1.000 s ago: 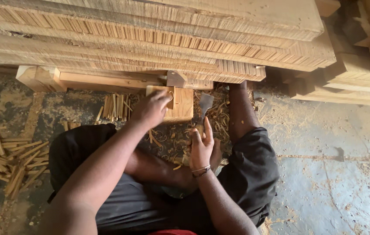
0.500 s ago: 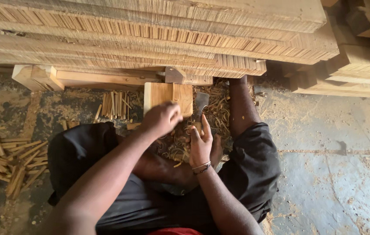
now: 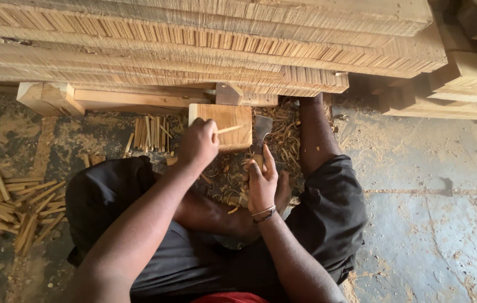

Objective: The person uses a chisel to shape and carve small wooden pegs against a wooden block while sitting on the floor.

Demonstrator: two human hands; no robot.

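Observation:
I sit on the floor with a square wooden block [image 3: 228, 124] in front of me. My left hand [image 3: 198, 143] holds a thin wooden stick [image 3: 229, 129] that lies across the block's top. My right hand [image 3: 261, 180] grips the handle of a flat metal blade [image 3: 261, 131], which points up just right of the block. Curly wood shavings [image 3: 281, 147] cover the floor around the block and my legs.
A tall stack of split wood strips [image 3: 204, 47] fills the space ahead, resting on a wooden beam [image 3: 109, 98]. Cut sticks lie in a pile at the left [image 3: 11, 207] and a smaller bunch [image 3: 150, 133] beside the block. More timber [image 3: 462, 78] at right, concrete floor [image 3: 434, 224] beyond.
My left hand has drawn back from the block's top to its left edge, now with a thin stick held across it. My right hand with the blade has stayed nearly still.

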